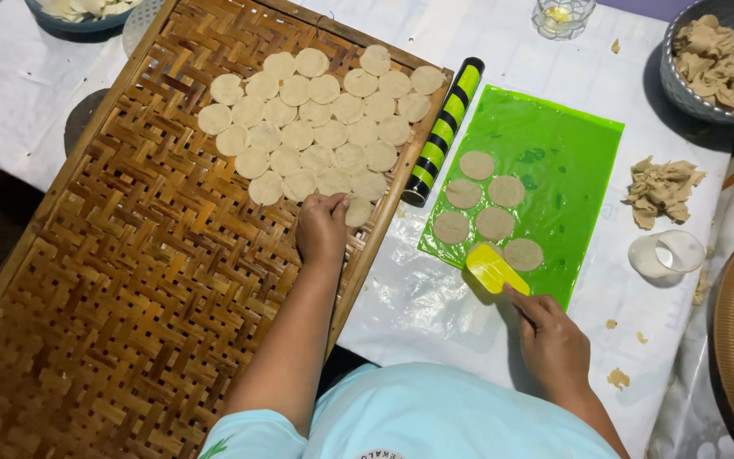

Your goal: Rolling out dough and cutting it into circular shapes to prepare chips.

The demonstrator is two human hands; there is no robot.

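Dough disc (pixel 357 212) under left grip (pixel 322 228).

Woven tray (pixel 129 280) brown, herringbone weave; dough rounds (pixel 316 127) pale cream; plastic sheet (pixel 554 153) bright green, translucent; scraper (pixel 493 269) yellow; rolling pin (pixel 445 127) black with lime-green bands; worktop (pixel 435 314) cover white; shirt (pixel 435 416) light blue.

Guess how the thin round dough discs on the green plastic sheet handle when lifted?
The thin round dough discs look flat and soft, so probably floppy and light. The right hand works a yellow plastic scraper beside one, hinting they may stick to the green plastic sheet. Likely tear-prone.
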